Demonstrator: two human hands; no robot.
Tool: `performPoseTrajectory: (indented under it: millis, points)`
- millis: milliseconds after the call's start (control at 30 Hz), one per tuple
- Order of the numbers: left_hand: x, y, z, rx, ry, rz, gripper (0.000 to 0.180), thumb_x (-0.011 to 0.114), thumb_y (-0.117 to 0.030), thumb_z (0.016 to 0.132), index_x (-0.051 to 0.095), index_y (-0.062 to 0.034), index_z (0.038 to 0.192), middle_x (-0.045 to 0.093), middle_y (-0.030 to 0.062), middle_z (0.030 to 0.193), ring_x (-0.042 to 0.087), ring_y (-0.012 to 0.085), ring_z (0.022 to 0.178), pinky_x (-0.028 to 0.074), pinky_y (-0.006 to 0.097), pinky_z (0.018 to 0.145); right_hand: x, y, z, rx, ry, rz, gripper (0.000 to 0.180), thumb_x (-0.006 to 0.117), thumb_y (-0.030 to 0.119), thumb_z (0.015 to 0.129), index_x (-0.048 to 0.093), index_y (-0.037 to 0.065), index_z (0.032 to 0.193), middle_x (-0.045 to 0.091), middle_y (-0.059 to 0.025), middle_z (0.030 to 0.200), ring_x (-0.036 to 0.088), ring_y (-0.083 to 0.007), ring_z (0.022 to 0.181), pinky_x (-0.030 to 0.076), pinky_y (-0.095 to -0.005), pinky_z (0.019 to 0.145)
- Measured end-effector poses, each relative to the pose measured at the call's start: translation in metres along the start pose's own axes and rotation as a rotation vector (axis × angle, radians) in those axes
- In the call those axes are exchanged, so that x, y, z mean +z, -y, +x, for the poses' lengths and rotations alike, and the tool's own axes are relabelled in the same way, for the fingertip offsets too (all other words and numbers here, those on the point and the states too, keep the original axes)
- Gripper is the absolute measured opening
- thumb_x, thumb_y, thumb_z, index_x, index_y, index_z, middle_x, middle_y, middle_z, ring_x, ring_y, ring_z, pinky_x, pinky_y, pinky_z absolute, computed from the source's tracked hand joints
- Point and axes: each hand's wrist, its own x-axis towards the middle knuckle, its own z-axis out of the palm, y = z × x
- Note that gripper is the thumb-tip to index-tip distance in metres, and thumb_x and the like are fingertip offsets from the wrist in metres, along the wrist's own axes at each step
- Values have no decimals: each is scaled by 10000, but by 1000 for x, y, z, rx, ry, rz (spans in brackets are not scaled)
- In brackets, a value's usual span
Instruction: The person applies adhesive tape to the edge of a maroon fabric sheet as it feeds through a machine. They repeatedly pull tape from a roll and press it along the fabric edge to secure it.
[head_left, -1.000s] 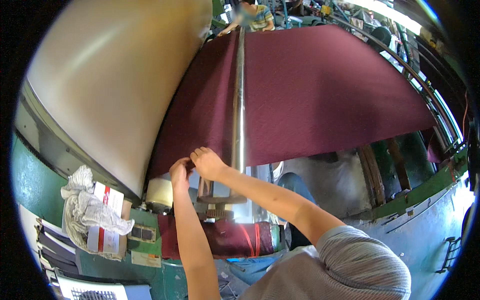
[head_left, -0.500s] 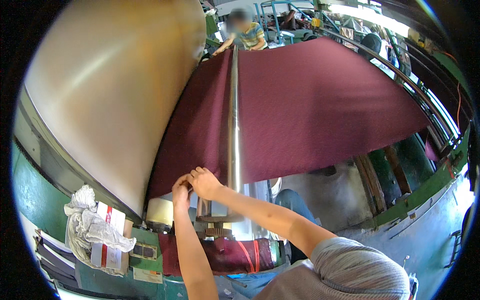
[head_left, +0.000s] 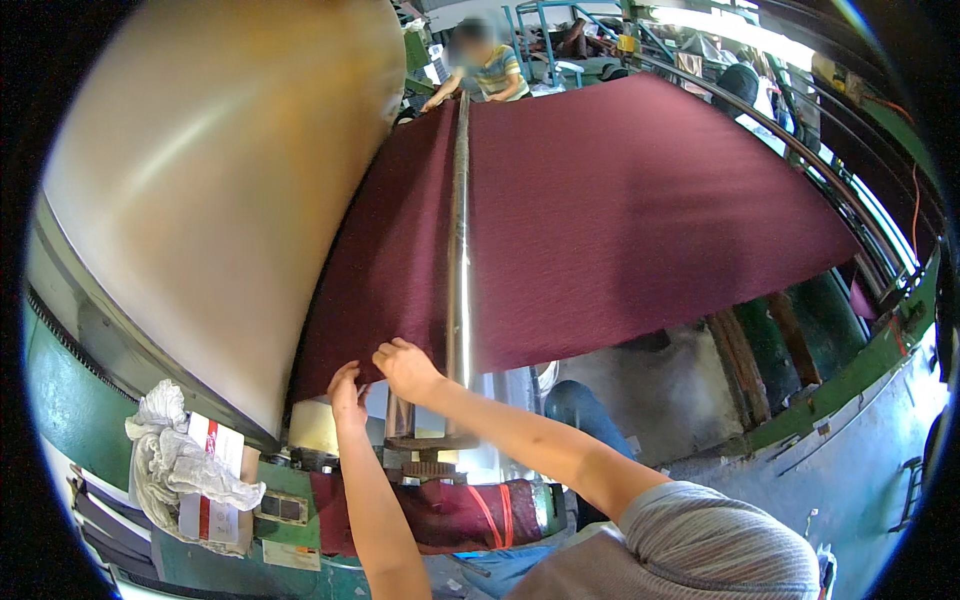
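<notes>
Fabric: a wide sheet of dark maroon woven cloth (head_left: 640,210) lies spread over the machine, draped across a long shiny steel roller bar (head_left: 459,250) that runs from the near edge to the far end.
Where it is: the near hem hangs at the machine's front edge, just right of the large pale beige drum (head_left: 210,190); the far edge reaches a co-worker in a striped shirt (head_left: 492,75) at the far end.
Left hand: the left hand (head_left: 346,390) is pinched on the cloth's near hem, left of the bar, fingers curled under the edge.
Right hand: the right hand (head_left: 408,368) lies just beside it, fingers closed over the same hem, close against the bar. The two hands are nearly touching.
Handling: the cloth looks soft and limp, sagging where unsupported, likely heavy as a whole because of its width. Probably not slippery, given the textured weave, and not fragile, though it could crease or skew.
Best hold: along the near hem, with a full pinch of both hands set apart to keep the edge straight.
Nearby: crumpled white plastic wrap (head_left: 180,465) over a small white and red carton (head_left: 212,478) at the lower left of the green machine frame (head_left: 60,400); a bundle of maroon cloth with red straps (head_left: 470,512) sits below the bar's end.
</notes>
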Motion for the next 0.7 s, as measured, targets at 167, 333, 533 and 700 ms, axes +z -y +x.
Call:
performPoseTrajectory:
  millis: [167, 333, 533, 700]
  points:
    - [2, 3, 3, -28, 212, -24, 164, 473, -33, 821, 615, -12, 900, 603, 47, 757, 563, 137, 626, 445, 256, 516, -2, 6, 1, -98, 65, 69, 179, 632, 77, 598, 596, 28, 767, 584, -121, 817, 551, -276, 863, 437, -342, 830]
    - [-14, -2, 4, 28, -15, -151, 42, 547, -93, 787, 571, -66, 807, 501, 16, 620, 472, 116, 502, 353, 244, 419, -21, 10, 11, 405, -30, -100, 276, 640, 70, 656, 528, 41, 906, 511, -152, 972, 514, -315, 940, 436, -395, 820]
    - [-28, 7, 33, -29, -217, -273, 89, 482, -97, 791, 571, -102, 794, 509, 23, 646, 480, 127, 523, 375, 266, 436, -5, 3, 7, 148, 69, -135, 153, 506, 66, 736, 555, 20, 874, 593, -155, 867, 575, -296, 874, 446, -380, 820]
    - [7, -1, -4, -22, 493, 18, 166, 497, -130, 849, 638, -77, 920, 617, 47, 910, 564, 148, 865, 476, 309, 718, 1, 3, 3, -59, 71, -117, 114, 530, 71, 716, 568, 16, 808, 604, -139, 864, 568, -278, 888, 432, -359, 840]
